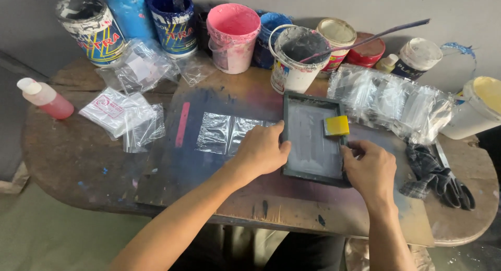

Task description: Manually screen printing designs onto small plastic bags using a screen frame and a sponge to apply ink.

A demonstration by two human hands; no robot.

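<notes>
The dark-framed printing screen (312, 140) lies flat on the stained wooden table (78, 161), in front of a white paint bucket (295, 59). A yellow squeegee (337, 125) rests on the mesh near the frame's right edge. The left hand (262, 148) presses on the frame's left side, fingers curled over its edge, while the right hand (369, 169) grips the frame's lower right corner. A clear plastic bag (224, 134) lies flat just left of the frame. A dark rag (428, 172) sits to the right.
</notes>
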